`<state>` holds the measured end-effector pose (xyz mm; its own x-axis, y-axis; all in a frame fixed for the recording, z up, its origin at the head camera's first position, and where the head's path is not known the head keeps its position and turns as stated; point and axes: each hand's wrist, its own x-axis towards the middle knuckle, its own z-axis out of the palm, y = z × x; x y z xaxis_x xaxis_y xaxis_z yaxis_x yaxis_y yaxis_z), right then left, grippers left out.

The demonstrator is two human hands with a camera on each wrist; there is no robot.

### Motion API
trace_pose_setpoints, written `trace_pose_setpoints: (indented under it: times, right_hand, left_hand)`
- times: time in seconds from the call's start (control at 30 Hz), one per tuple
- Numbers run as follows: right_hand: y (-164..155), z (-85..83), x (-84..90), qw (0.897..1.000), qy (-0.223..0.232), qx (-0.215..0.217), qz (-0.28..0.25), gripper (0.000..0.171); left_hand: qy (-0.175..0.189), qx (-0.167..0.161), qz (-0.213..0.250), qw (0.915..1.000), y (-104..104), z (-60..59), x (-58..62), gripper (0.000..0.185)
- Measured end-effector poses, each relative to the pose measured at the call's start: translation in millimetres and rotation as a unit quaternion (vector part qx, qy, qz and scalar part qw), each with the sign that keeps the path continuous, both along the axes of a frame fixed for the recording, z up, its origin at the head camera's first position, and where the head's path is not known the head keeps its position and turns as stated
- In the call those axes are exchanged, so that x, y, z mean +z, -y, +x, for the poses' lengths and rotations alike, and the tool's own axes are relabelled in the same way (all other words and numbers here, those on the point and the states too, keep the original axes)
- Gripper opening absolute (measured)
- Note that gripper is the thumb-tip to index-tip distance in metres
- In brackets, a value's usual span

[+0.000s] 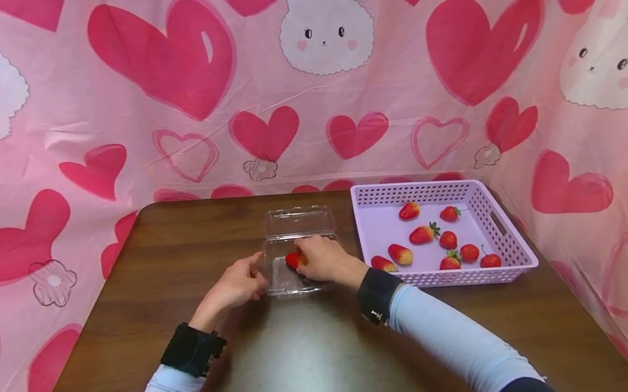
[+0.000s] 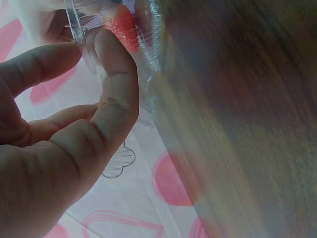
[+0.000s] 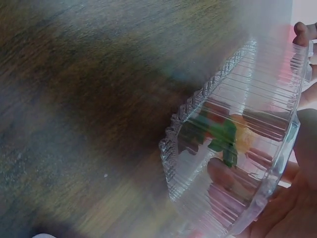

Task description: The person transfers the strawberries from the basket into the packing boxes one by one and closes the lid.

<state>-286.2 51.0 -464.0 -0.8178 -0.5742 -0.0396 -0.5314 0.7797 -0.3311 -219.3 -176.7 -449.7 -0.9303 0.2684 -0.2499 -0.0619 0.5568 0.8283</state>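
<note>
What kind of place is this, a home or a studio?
Probably a staged recording corner, not an ordinary kitchen. A pink cloth with hearts and rabbits hangs on all sides of a brown wooden table, and only a lilac basket of strawberries and a clear plastic box stand there.

a dark wooden table carries a clear plastic clamshell box near its middle and a lilac basket at far right.
</note>
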Motion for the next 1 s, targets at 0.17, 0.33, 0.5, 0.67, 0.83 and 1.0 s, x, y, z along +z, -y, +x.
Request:
trace_pose_setpoints:
  times: [0.17, 0.33, 0.5, 0.67, 0.83, 1.0]
  right_hand:
    - [0.0, 0.9, 1.0, 1.0, 0.0, 0.003, 0.006, 0.028]
    - [-0.5, 1.5, 2.5, 1.0, -0.01, 0.012, 0.015, 0.025]
    - [0.4, 4.5, 4.1, 1.0, -0.012, 0.012, 0.022, 0.035]
    - [4.0, 6.9, 3.3, 1.0, -0.017, 0.007, 0.025, 0.04]
    - [8.0, 7.4, 2.2, 0.999, -0.026, 0.006, 0.026, 0.038]
    - [11.7, 7.1, 1.5, 0.999, -0.041, 0.01, 0.029, 0.029]
  left_hand:
    - [0.0, 0.004, -0.003, 1.0, -1.2, 0.3, 0.7, 0.073]
    - [0.0, 0.004, -0.003, 1.0, -1.7, 0.2, 1.2, 0.073]
    - [0.001, 0.004, 0.0, 1.0, -1.6, 1.6, 1.5, 0.072]
    - [0.004, 0.003, 0.001, 1.0, -1.9, 1.6, 2.6, 0.072]
    - [0.001, -0.002, 0.0, 1.0, -1.9, 2.0, 3.2, 0.072]
    - [0.002, 0.003, -0.001, 1.0, -1.8, 1.6, 1.7, 0.071]
